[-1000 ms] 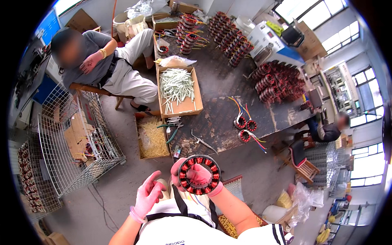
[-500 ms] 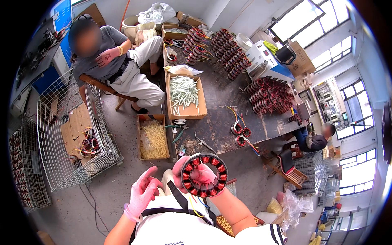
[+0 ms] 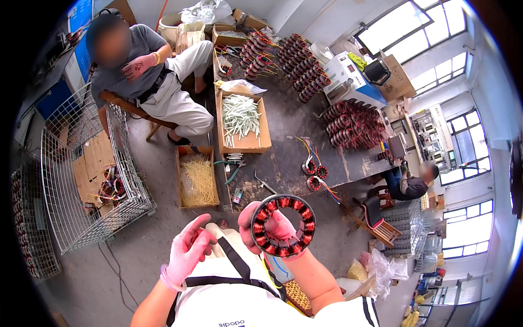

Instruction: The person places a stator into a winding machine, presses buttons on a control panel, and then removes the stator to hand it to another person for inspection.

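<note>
My right hand [image 3: 248,228], in a pink glove, grips a motor stator [image 3: 308,225], a black ring with copper-red coils around its inside. Part of the hand shows through the ring's hole, and its fingers wrap the left side. To the left of the stator, my left hand [image 3: 188,249] hangs in the air, also gloved in pink. Its thumb and fingers are apart and I see nothing in them. Ahead, three small stators [image 3: 313,183] with coloured leads lie on the dark worktable [image 3: 283,125].
On the table are a cardboard box [image 3: 264,143] of white tubes, pliers [image 3: 233,173] and stacked stators [image 3: 354,125]. A box of yellowish strips [image 3: 197,182] stands left of the table. A wire cage [image 3: 103,234] and a seated person [image 3: 180,103] are at left. Another person [image 3: 414,188] sits right.
The stator and my right hand have shifted slightly right. My left hand's raised fingers have bent somewhat. The surroundings have slid slightly left in the view.
</note>
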A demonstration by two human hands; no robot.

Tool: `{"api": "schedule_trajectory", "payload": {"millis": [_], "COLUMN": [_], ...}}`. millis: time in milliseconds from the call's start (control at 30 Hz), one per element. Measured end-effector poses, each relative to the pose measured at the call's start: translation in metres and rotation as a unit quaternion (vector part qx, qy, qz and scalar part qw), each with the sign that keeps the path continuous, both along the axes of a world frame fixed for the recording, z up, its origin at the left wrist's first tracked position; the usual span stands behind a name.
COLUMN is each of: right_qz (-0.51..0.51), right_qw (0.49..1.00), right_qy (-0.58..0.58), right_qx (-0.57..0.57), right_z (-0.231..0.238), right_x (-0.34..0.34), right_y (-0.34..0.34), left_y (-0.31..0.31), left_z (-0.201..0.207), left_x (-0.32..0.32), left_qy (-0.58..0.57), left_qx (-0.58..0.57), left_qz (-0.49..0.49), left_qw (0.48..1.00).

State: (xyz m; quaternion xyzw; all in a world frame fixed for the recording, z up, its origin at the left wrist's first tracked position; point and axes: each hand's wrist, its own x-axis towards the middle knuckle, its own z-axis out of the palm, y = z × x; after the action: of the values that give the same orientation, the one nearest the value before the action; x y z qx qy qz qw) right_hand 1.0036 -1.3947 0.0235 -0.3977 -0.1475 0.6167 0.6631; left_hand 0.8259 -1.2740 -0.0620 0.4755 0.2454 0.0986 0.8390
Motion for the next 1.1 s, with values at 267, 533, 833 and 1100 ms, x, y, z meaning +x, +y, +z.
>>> {"api": "schedule_trajectory", "payload": {"millis": [267, 533, 833, 1100], "right_qz": [-0.008, 0.001, 0.05, 0.076], "right_qw": [0.998, 0.995, 0.998, 0.996], "right_qy": [-0.027, -0.033, 0.012, 0.005], "right_qx": [-0.064, -0.091, -0.021, -0.035], "right_z": [0.01, 0.019, 0.015, 0.027], "right_x": [-0.002, 0.005, 0.015, 0.012], "right_y": [-0.002, -0.005, -0.008, -0.007], "left_y": [0.006, 0.005, 0.007, 0.005], "left_z": [0.018, 0.011, 0.008, 0.007], "left_x": [0.009, 0.016, 0.016, 0.014], "left_qy": [-0.006, -0.02, -0.012, -0.009], "left_qx": [-0.001, 0.022, -0.011, 0.003], "left_qz": [-0.01, -0.036, -0.025, -0.028], "left_qw": [1.0, 0.999, 1.0, 1.0]}}
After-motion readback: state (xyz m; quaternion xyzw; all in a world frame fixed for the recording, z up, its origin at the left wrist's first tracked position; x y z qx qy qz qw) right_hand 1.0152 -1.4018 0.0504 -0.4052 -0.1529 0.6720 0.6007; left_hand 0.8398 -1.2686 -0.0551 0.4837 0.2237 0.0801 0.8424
